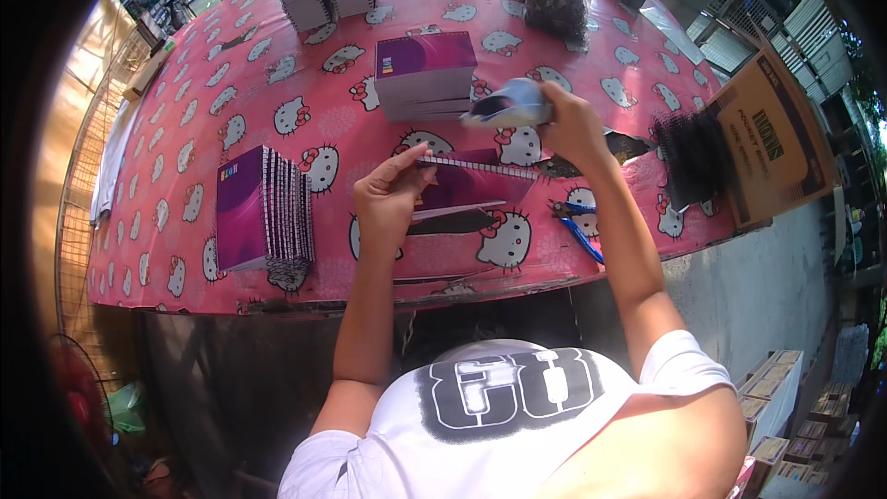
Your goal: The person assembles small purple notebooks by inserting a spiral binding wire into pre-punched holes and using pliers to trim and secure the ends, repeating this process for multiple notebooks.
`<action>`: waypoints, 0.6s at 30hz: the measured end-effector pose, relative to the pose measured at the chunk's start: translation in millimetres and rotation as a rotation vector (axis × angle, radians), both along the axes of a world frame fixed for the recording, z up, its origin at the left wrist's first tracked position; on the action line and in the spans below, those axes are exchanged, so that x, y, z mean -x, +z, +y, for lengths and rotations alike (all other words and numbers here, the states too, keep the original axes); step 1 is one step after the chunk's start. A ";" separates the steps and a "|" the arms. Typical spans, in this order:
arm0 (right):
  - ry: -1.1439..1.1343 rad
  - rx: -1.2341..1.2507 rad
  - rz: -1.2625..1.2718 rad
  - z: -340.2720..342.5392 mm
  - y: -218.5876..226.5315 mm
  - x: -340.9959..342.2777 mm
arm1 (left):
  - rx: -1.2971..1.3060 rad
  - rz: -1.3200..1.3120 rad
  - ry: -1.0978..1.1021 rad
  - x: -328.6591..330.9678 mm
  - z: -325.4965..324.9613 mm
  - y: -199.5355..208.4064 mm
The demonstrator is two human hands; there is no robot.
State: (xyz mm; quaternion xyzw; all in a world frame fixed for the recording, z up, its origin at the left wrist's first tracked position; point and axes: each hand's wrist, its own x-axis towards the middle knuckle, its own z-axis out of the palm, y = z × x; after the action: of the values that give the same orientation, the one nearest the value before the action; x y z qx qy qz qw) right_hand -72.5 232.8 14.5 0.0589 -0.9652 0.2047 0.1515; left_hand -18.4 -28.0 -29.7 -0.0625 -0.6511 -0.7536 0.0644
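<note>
Jutting from left fingers point(410, 158): notebook point(471, 187)

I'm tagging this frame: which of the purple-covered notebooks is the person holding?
The single notebook, its far edge in the left hand; the others sit in the left pile and the stack farther back.

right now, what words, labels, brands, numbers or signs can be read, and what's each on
Printed wording isn't copied here, only located:
Cardboard box: large dark lettering and emblem.
White shirt: large dark characters on the front.
Left notebook stack: small pale lettering, too small to read.
Middle notebook stack: cover marks too small to read.
Blue-grey item in the right hand: too blurred to read.
</note>
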 end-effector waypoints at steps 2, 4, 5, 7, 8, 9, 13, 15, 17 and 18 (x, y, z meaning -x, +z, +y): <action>-0.375 -0.071 0.007 38.2 -13.6 -8.9 | -0.124 -0.002 -0.054 1.5 0.0 2.3; -0.403 -0.226 -0.091 71.7 -33.0 -19.3 | -0.200 -0.022 -0.125 1.9 3.9 0.8; -0.354 -0.236 0.015 77.5 -42.1 -27.1 | -0.211 -0.035 -0.153 2.5 4.7 0.4; -0.238 -0.249 0.235 72.2 -48.4 -51.2 | -0.268 -0.003 -0.138 3.2 4.8 2.9; -0.174 -0.212 0.206 70.7 -47.8 -62.8 | -0.313 0.038 -0.103 2.7 7.3 6.1; -0.118 -0.175 0.174 68.4 -42.1 -78.5 | -0.357 0.075 -0.076 1.6 11.5 9.6; 0.045 0.007 -0.135 46.2 -49.6 -139.3 | 0.191 0.686 0.314 -24.0 21.9 29.5; 0.046 -0.064 -0.096 35.9 -53.0 -152.9 | 0.606 0.890 0.281 -29.4 22.3 21.7; -0.012 -0.135 -0.088 35.5 -56.8 -155.1 | 0.647 0.672 0.164 -34.2 22.6 -5.5; -0.045 -0.169 -0.084 31.7 -54.4 -154.1 | 0.665 0.564 0.104 -33.9 23.6 -10.0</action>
State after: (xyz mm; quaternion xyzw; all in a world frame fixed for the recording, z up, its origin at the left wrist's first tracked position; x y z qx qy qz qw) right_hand 81.6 264.5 -39.9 0.0413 -0.9856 0.1213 0.1101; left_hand 15.5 -4.4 -39.6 -0.2505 -0.8174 -0.4524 0.2539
